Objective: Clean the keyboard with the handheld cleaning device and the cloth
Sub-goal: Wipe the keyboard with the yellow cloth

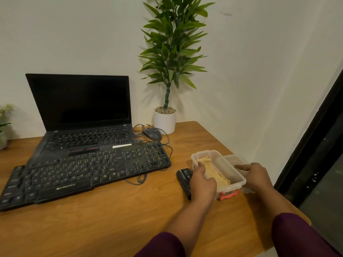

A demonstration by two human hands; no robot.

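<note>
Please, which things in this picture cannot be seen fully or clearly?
Head view:
handheld cleaning device: right side hidden by the left hand.
cloth: one end covered by that hand.
keyboard: left corner cut by the frame edge.
red part below the container: too blurred to identify.

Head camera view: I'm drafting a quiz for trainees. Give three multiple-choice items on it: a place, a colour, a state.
1. Where is the cloth? A) in the clear container B) on the keyboard C) under the mouse
2. What colour is the cloth? A) blue B) yellow C) white
3. What is the left hand doing? A) gripping the cloth B) lying flat on the table C) holding the mouse
Answers: 1 A, the container's walls surround it; 2 B, its folds show yellow; 3 A, its fingers curl on the cloth.
</note>
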